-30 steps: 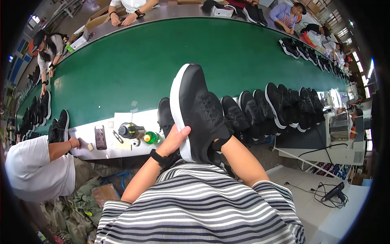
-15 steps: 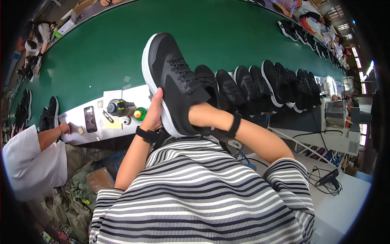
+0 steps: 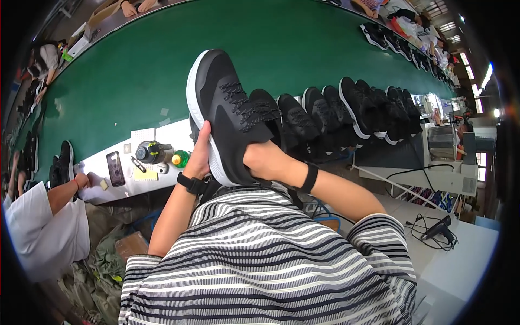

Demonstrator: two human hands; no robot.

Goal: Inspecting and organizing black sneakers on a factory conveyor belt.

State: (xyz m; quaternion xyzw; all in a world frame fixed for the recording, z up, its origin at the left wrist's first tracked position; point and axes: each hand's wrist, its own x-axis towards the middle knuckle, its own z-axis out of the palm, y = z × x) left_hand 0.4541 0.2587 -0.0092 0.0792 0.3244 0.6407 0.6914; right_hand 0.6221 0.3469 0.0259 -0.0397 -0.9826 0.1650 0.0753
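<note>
A black lace-up sneaker (image 3: 216, 116) with a white sole is held up before my chest, toe pointing away. My left hand (image 3: 201, 154) grips it from the left, the thumb lying along the sole's edge and the other fingers hidden beneath. Through the ankle opening, my right hand (image 3: 261, 158) reaches into the shoe. Its fingers are out of sight inside, so their pose does not show. A small dark shape shows behind the sole by my left thumb; what it is, I cannot make out.
Several black sneakers (image 3: 319, 111) stand in a row to the right, beside the green belt (image 3: 135, 76). On the white ledge (image 3: 97, 187) at left lie a phone (image 3: 115, 169), a bottle (image 3: 151, 152) and a green-capped bottle (image 3: 180, 158). A co-worker's hand (image 3: 81, 181) rests nearby. A heat gun (image 3: 440, 230) lies at right.
My right hand has drawn back a little, so more of its back shows at the shoe's opening. The sneaker has dropped slightly nearer to me. My left hand keeps its grip.
</note>
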